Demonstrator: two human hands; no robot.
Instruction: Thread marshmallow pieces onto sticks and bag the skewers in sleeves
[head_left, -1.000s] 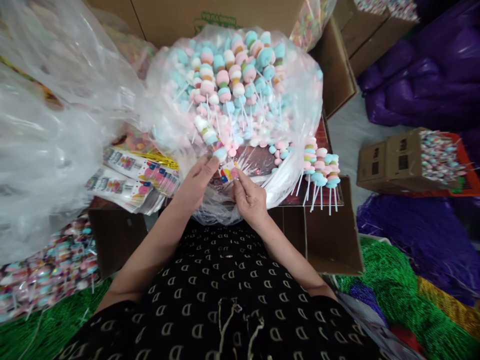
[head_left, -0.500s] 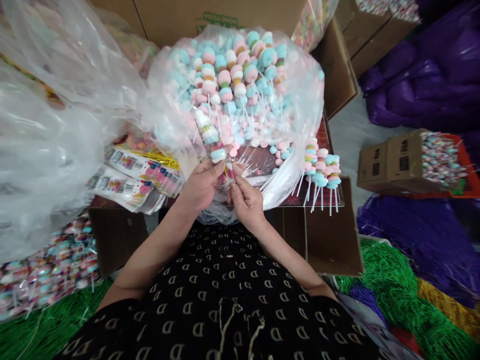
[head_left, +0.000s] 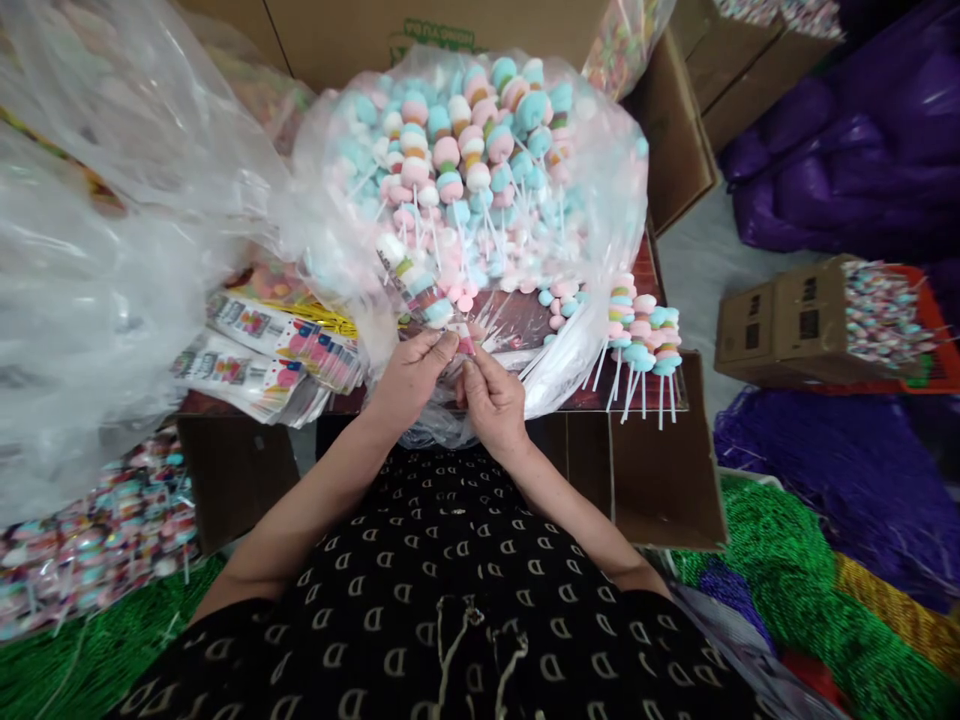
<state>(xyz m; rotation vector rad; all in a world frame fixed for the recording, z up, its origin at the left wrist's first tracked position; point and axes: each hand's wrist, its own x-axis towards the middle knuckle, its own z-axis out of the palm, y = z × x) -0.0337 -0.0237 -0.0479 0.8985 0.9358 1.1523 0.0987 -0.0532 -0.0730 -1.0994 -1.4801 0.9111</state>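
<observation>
Cardboard cartons (head_left: 450, 25) and bagged stock crowd a grey floor (head_left: 712, 235). Far left, a loose sheet of clear plastic (head_left: 97, 310) billows over a heap of wrapped candy skewers (head_left: 94, 545), with green bead strands (head_left: 82, 660) below. Next along, a stack of printed header cards (head_left: 262, 355) lies beside the work.

Left hand (head_left: 409, 380) is closed, fingers curled around the lower end of one candy skewer (head_left: 416, 280), which looks sleeved in clear film and leans up and to the left over the bag. Right hand (head_left: 491, 400) is partly closed, thumb and forefinger pinching a small printed card (head_left: 465, 345) at the skewer's lower end. Exact contact is partly hidden by the fingers.

Above the hands, a large clear bag of pink, blue and white skewers (head_left: 465, 170) sits in an open carton (head_left: 660, 470). Loose skewers (head_left: 645, 345) hang over its right side, sticks pointing down.

Far right, a carton on a red crate (head_left: 780, 325) holds more skewers, with purple strands (head_left: 825, 470) and purple bags (head_left: 847, 130) around it.

Step in hand looks like fitting the small card to the skewer; the next move seems to call for both pinches staying firm until it sits straight.
</observation>
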